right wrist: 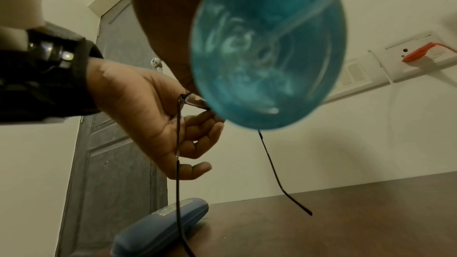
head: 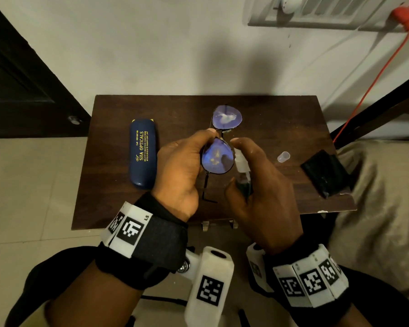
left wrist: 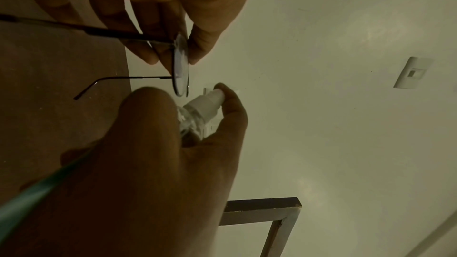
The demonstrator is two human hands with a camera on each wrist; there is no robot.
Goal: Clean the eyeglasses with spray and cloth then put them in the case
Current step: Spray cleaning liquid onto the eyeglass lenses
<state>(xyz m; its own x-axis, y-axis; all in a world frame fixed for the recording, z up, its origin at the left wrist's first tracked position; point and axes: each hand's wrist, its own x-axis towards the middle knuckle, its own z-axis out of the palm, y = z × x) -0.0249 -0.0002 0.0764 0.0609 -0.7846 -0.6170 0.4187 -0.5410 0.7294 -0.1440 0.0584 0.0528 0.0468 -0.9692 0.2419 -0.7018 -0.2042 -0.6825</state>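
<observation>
The eyeglasses point(head: 227, 118) have a thin dark frame and blue-tinted lenses, the far lens smeared with wet patches. My left hand point(head: 187, 161) pinches the rim of the near lens point(left wrist: 180, 65) and holds the glasses above the table, temples hanging down point(right wrist: 272, 167). My right hand point(head: 262, 185) grips a small spray bottle point(head: 242, 166) of blue liquid point(right wrist: 267, 50), its index finger on the white nozzle point(left wrist: 212, 97), which sits right beside the near lens. A closed dark blue case point(head: 142, 153) lies on the table to the left. The black cloth point(head: 325, 172) lies at the table's right edge.
A small clear cap point(head: 283, 156) lies on the brown table point(head: 269, 109) between the hands and the cloth. A white wall stands behind the table, with a socket panel and a red cable point(head: 373, 83). A dark door point(head: 21, 79) is at the left.
</observation>
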